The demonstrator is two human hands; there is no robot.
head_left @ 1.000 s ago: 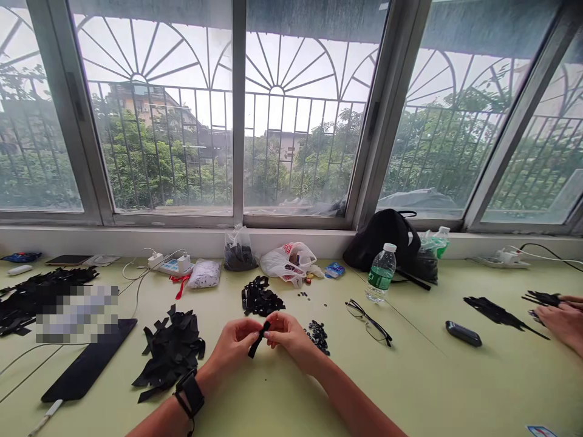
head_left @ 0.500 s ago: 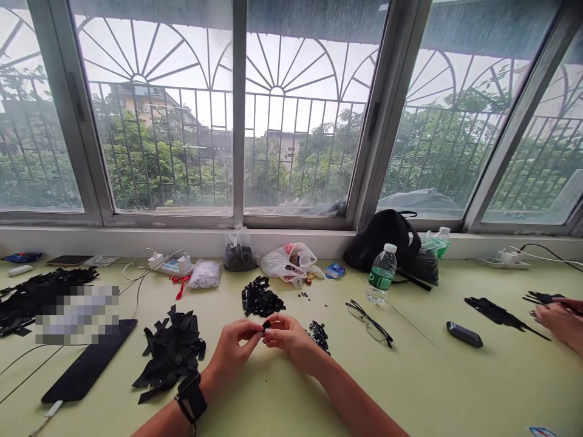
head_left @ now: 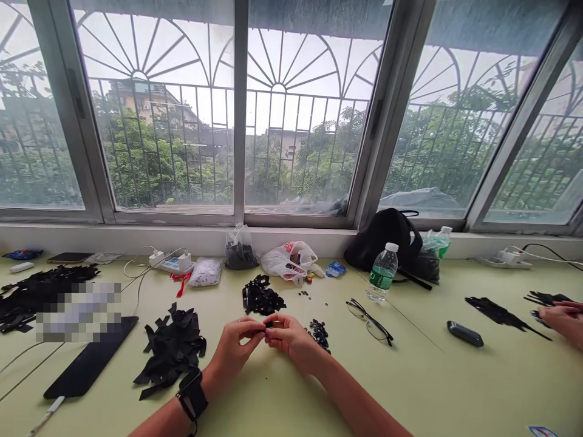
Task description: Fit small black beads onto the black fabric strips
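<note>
Daylight reaches you from the windows (head_left: 282,182) at 12 o'clock, sky (head_left: 277,118) glaring white, surface (head_left: 410,388) dimmer with soft shadows; wide-angle distortion slants frames (head_left: 519,121) at 2 o'clock, pixelation hides a patch (head_left: 82,312) near 8.

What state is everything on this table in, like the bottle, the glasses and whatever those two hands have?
Black piece: pinched between both hands, mostly hidden
Left hand: fingertips closed
Right hand: fingertips closed
Bottle: upright, capped
Glasses: lying down; folded or not, unclear
Wristwatch: strapped on
Flat black device: dark, cable attached
Small black case: appears closed
White chargers: plugged in
</note>
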